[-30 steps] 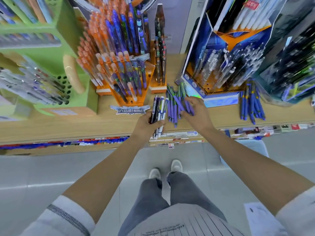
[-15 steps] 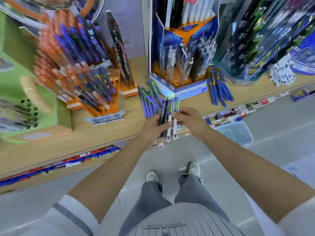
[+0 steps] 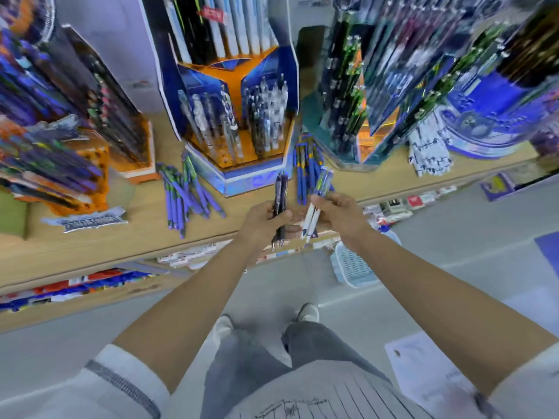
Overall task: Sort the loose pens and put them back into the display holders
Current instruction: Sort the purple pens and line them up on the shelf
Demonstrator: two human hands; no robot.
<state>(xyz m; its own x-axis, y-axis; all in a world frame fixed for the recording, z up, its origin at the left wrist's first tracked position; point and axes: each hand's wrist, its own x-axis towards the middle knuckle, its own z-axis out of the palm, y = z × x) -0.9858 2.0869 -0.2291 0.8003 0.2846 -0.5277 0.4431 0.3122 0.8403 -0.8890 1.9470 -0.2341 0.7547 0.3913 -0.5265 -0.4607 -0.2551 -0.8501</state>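
Left hand (image 3: 266, 220): fingers curled round a small bunch of dark pens (image 3: 279, 192), tips down, over the front edge of the shelf (image 3: 90, 246). Right hand (image 3: 341, 216): pinches a few white-and-blue pens (image 3: 314, 214) just beside them, the two bunches apart. Loose blue pens (image 3: 187, 195) lie heaped on the shelf left of the blue-and-orange display holder (image 3: 257, 176); a second heap (image 3: 305, 164) lies at its right side. Judgement: sorting by type is under way, and no held pen is slotted yet. Risks: both bunches hang past the shelf edge, so a slack pinch drops pens to the floor (image 3: 453, 267). Lookalike barrels may land in the wrong holder. A reach in may knock the standing pens (image 3: 266, 116).
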